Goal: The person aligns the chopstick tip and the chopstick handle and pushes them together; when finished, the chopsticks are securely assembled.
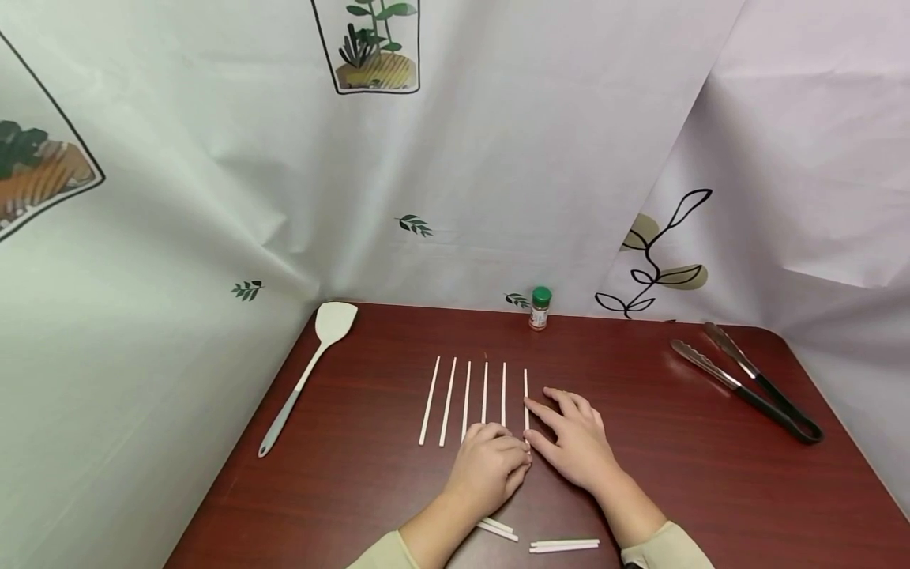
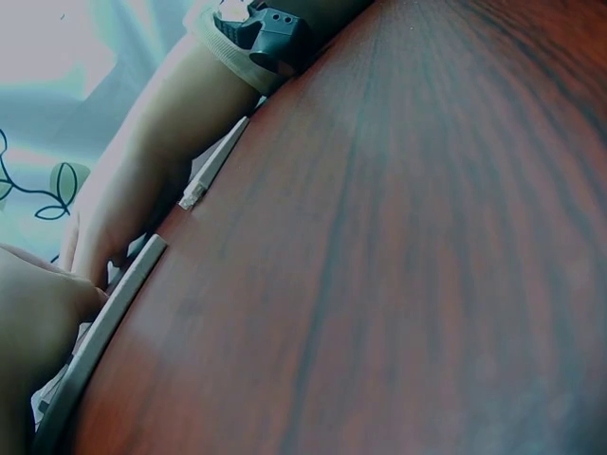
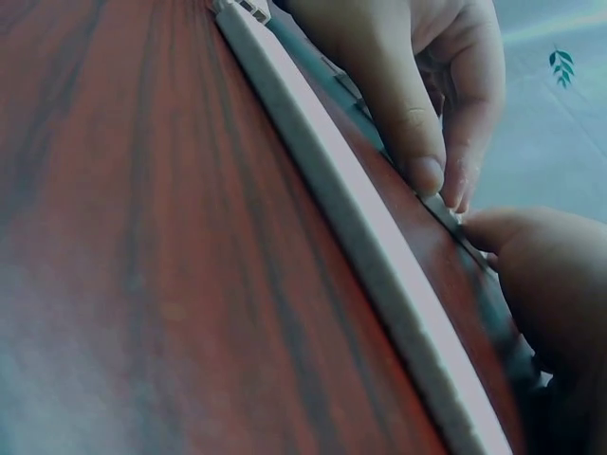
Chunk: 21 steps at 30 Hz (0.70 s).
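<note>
Loose white sticks (image 1: pixel 565 543) lie at bottom centre, below the rightmost stick (image 1: pixel 526 383) of the row (image 1: pixel 467 395) at mid-frame: the left hand (image 1: pixel 486 468) appears to pinch its near end, while the right hand (image 1: pixel 574 444), fingers spread, touches its side. Apply light, even pressure for parallel alignment. Beyond, right of centre, stands a green-capped jar (image 1: pixel 540 308), contents too small to identify

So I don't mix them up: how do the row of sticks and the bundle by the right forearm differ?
The row has spaced sticks; the bundle has them close together. The row's sticks point forward; the bundle's lie crosswise. The left hand pinches the row's rightmost stick; the bundle lies unheld. Both are white.
</note>
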### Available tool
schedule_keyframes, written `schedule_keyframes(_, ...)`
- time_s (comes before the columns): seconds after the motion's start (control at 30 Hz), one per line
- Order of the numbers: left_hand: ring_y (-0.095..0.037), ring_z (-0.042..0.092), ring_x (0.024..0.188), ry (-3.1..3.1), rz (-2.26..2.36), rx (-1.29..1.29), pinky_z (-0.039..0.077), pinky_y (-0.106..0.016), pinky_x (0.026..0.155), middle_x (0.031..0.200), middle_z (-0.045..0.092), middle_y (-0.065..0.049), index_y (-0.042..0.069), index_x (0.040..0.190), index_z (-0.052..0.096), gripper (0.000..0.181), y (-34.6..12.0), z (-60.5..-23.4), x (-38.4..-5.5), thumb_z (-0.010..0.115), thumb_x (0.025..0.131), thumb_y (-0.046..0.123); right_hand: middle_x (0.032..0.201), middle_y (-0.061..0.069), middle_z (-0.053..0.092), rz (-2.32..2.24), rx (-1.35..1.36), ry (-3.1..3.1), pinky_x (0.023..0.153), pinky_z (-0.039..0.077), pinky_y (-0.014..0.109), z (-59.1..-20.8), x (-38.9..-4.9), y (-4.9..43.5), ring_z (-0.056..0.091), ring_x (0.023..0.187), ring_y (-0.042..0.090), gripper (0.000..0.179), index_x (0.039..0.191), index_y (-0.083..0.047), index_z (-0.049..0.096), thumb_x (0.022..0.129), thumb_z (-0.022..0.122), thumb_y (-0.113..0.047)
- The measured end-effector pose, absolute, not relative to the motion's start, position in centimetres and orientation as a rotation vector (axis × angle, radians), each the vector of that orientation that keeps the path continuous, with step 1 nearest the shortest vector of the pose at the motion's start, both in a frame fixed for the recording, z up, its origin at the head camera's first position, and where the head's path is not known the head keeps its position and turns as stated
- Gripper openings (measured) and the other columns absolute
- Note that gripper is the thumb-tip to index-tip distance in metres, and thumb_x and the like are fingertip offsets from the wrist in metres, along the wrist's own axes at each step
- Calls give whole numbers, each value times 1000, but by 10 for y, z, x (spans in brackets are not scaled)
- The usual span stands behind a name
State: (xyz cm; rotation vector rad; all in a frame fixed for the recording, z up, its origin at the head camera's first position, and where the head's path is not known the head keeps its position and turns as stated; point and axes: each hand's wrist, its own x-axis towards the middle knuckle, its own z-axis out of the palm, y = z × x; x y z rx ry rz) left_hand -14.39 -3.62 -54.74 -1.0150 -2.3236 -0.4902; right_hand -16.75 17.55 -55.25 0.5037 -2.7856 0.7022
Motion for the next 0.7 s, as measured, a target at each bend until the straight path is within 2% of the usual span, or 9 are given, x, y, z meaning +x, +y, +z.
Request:
schedule_keyframes(0.47, -10, 65, 95, -2326, -466, -969, 47, -34, 83, 100, 78, 17, 27, 93, 85, 7, -38, -551, -145, 88, 87, 29, 157, 14, 50, 635, 520, -2840, 111, 31, 67, -550, -165, 173, 41, 142, 41, 55, 152, -27, 63, 100, 71, -42)
schedule_keyframes(0.7, -9, 65, 93, -2303, -463, -954, 47, -32, 81, 99, 78, 17, 28, 91, 83, 8, -39, -552, -146, 89, 85, 29, 149, 13, 58, 791, 475, -2736, 107, 32, 67, -552, -166, 174, 46, 137, 40, 49, 146, -23, 68, 100, 73, -38)
